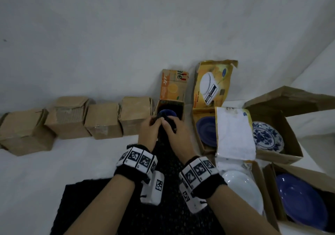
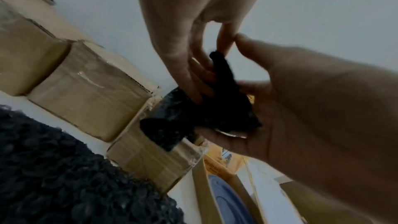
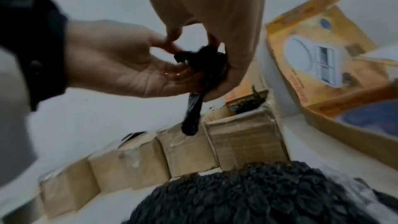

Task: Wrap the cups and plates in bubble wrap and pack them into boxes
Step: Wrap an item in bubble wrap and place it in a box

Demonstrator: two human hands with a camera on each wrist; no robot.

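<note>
A twisted end of black bubble wrap [image 1: 164,125] is held between both hands just in front of an open orange box [image 1: 182,110]. A blue cup [image 1: 167,114] stands inside that box. My left hand [image 1: 152,127] pinches the bunched wrap [image 2: 202,108] with curled fingers [image 2: 193,89]. My right hand [image 1: 175,130] curls round the same bunch [image 3: 200,67] from the other side. The rest of the black sheet [image 1: 87,207] trails down between my forearms. A loose tail of wrap [image 3: 190,122] hangs below the hands.
Several closed brown boxes [image 1: 103,120] line the wall at left. To the right stand open boxes with a blue plate [image 1: 206,131], a blue-and-white patterned plate [image 1: 268,136], a white plate [image 1: 243,189] and another blue plate [image 1: 301,198]. White paper [image 1: 233,131] lies over one box.
</note>
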